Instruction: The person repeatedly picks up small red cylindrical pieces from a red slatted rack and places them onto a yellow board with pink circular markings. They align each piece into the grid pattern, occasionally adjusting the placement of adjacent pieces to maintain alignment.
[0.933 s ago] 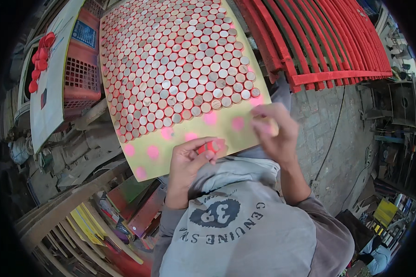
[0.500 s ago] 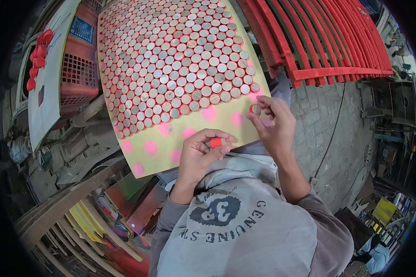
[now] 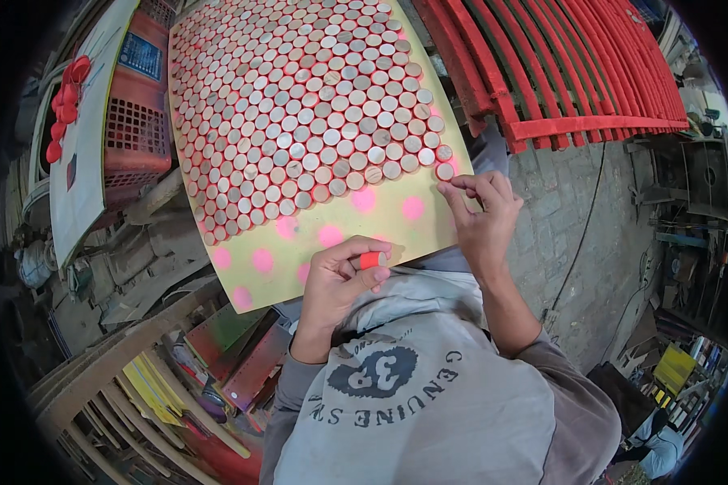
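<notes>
My left hand (image 3: 340, 273) is closed around a short wooden cylinder (image 3: 372, 259) with a red-painted side, above the board's near edge. At the board's right edge, my right hand (image 3: 487, 218) has its thumb and forefinger slightly apart beside a wooden cylinder (image 3: 445, 171), with nothing visible between them. That cylinder stands on end at the near right corner of the packed rows. Many more wooden cylinders (image 3: 291, 152), bare on top and red around the sides, stand close together on a pale yellow board (image 3: 396, 234). Pink round spots mark the board's uncovered near strip.
A red slatted frame (image 3: 574, 81) lies at the far right. To the left are a red plastic crate (image 3: 137, 129) and a pale panel (image 3: 85, 145) with red round pieces on it. A wooden slatted piece (image 3: 97, 380) stands at lower left. A cable crosses the paved floor (image 3: 558, 218).
My right hand has put its wooden cylinder down at the end of the rows and let go. My left hand, still holding its cylinder, has shifted slightly down and left.
</notes>
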Motion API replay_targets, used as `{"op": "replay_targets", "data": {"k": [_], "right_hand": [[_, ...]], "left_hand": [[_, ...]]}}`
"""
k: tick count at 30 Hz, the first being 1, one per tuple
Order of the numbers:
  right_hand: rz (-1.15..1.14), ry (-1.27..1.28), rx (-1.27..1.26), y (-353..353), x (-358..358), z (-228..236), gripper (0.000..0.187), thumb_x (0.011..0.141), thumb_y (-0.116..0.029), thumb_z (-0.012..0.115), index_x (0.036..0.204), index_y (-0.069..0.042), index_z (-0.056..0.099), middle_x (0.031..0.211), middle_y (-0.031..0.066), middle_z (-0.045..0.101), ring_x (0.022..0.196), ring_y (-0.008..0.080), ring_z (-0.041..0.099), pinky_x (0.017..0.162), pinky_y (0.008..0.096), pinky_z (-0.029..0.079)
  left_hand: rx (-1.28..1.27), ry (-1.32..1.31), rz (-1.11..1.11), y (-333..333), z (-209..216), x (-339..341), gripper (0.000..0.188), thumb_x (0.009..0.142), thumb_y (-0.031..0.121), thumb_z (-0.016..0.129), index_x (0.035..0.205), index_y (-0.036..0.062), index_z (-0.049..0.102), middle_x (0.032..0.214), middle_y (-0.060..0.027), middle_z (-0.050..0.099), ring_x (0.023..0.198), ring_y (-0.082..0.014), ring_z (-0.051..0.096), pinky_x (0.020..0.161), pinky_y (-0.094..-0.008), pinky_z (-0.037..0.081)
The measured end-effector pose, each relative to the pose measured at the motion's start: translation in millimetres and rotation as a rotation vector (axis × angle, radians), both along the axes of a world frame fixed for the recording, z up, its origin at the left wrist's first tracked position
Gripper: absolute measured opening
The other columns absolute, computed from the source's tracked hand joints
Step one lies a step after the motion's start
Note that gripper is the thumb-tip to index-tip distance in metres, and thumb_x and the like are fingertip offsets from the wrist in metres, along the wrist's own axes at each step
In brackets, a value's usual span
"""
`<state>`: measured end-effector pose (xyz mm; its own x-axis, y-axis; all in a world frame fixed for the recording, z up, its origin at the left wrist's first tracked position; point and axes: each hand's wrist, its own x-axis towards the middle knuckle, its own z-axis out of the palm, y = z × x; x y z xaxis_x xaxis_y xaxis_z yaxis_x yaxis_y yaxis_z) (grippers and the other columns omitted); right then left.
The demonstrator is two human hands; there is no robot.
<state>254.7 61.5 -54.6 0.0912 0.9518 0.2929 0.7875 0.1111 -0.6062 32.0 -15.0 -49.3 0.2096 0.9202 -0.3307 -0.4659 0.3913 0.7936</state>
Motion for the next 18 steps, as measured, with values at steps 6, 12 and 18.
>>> {"op": "replay_targets", "data": {"k": [6, 12, 18], "right_hand": [[0.036, 0.021, 0.003, 4.1, 1.1, -0.3, 0.018, 0.075, -0.020, 0.088, 0.087, -0.015, 0.075, 0.079, -0.0041, 0.056, 0.079, 0.0140, 0.056, 0.080, 0.0346, 0.030], [-0.008, 0.078, -0.012, 5.2, 0.7, -0.7, 0.021, 0.073, -0.023, 0.090, 0.088, -0.016, 0.076, 0.079, -0.0049, 0.056, 0.079, 0.0130, 0.056, 0.081, 0.0344, 0.030], [0.027, 0.011, 0.011, 6.7, -1.1, -1.9, 0.023, 0.073, -0.023, 0.089, 0.091, -0.017, 0.076, 0.079, -0.0054, 0.056, 0.080, 0.0127, 0.057, 0.083, 0.0354, 0.030]], "left_hand": [[0.015, 0.037, -0.006, 1.6, 1.6, -2.1, 0.034, 0.086, 0.002, 0.079, 0.118, -0.0045, 0.069, 0.109, -0.0113, 0.071, 0.072, -0.0093, 0.063, 0.062, -0.0226, 0.052], [0.025, -0.005, -0.018, -0.5, -1.8, -3.9, 0.029, 0.087, 0.000, 0.078, 0.116, -0.0009, 0.072, 0.110, -0.0070, 0.071, 0.078, -0.0071, 0.065, 0.063, -0.0203, 0.055], [0.016, 0.002, -0.035, 0.5, -2.2, -6.2, 0.030, 0.087, -0.001, 0.078, 0.116, -0.0016, 0.071, 0.110, -0.0066, 0.071, 0.079, -0.0074, 0.065, 0.064, -0.0212, 0.055]]}}
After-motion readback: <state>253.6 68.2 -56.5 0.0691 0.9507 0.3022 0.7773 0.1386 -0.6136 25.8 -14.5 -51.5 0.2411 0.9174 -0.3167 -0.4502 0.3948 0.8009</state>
